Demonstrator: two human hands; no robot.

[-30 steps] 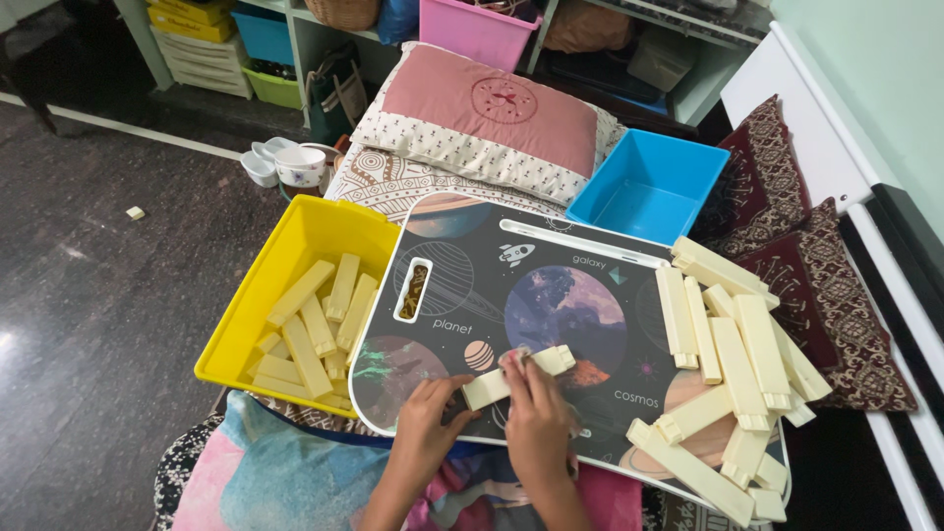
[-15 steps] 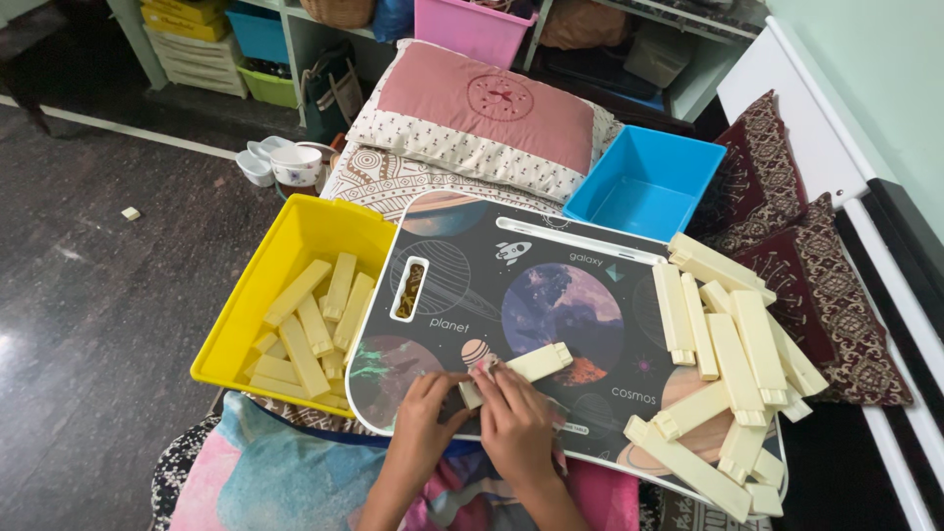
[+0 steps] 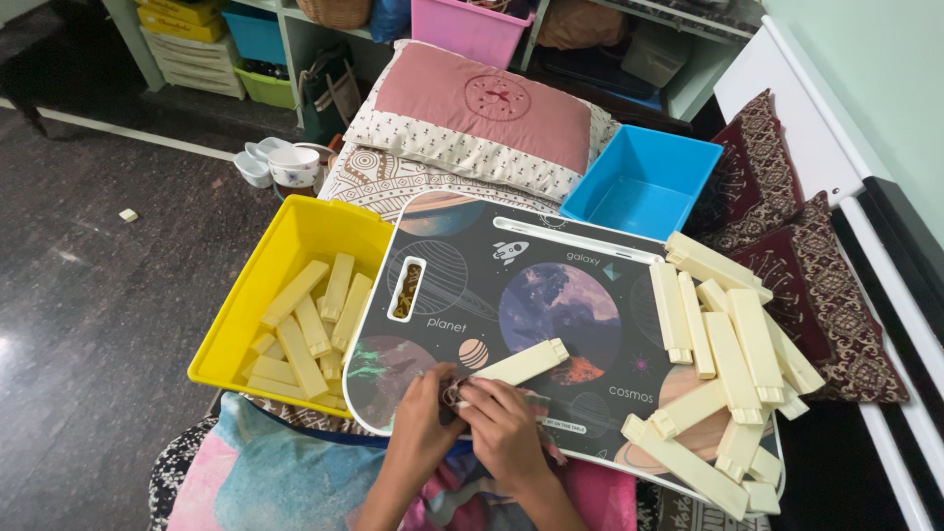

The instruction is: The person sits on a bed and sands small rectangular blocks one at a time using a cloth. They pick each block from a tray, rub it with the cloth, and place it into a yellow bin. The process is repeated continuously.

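Both the left hand (image 3: 425, 408) and the right hand (image 3: 503, 425) pinch the near end of a cream plastic bar (image 3: 519, 365) lying on the space-print lap tray (image 3: 511, 295); it looks light, stiff and smooth, best gripped across its narrow sides.

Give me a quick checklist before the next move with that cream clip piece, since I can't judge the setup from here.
1. Both hands on the piece: left hand and right hand meet at the near end of the cream plastic piece: ok.
2. Grip detail at the fingertips: cannot tell.
3. Piece resting on the space-print lap tray: ok.
4. Supply pile on the tray's right side: ok.
5. Yellow bin beside the tray holds pieces: ok.
6. Blue bin open: ok.
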